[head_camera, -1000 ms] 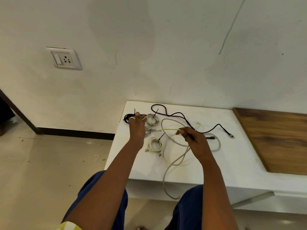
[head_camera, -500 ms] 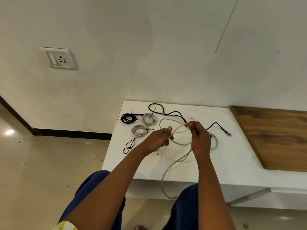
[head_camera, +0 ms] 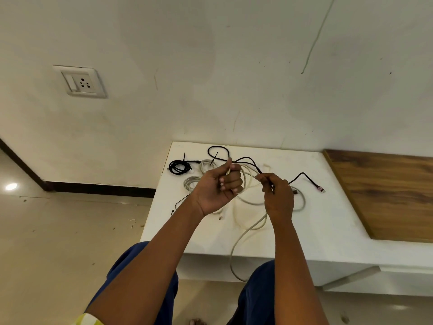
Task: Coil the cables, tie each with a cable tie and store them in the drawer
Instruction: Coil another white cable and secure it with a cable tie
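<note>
From my head camera, my left hand [head_camera: 219, 187] is curled into a fist around loops of the long white cable [head_camera: 243, 235], thumb up and pressing the strand against my forefinger. My right hand [head_camera: 277, 195] is just beside it, fingers bent, pinching the same cable between thumb and fingertips; a short stretch of it runs nearly level between the two hands. Below my right hand the cable drops toward me, runs off the near edge of the white counter [head_camera: 328, 219] and hangs in a slack loop between my knees. More of it lies in loose curves under and beyond both hands.

Beyond my left hand lie a tied black coil [head_camera: 179, 166] and two pale coils [head_camera: 192, 182], one partly hidden behind my knuckles. A loose black cable [head_camera: 302, 177] runs from beyond my left thumb, behind my right hand, and out to the right, ending in a pink-tipped plug. A wooden panel [head_camera: 386, 195] lies well to the right of my right hand.
</note>
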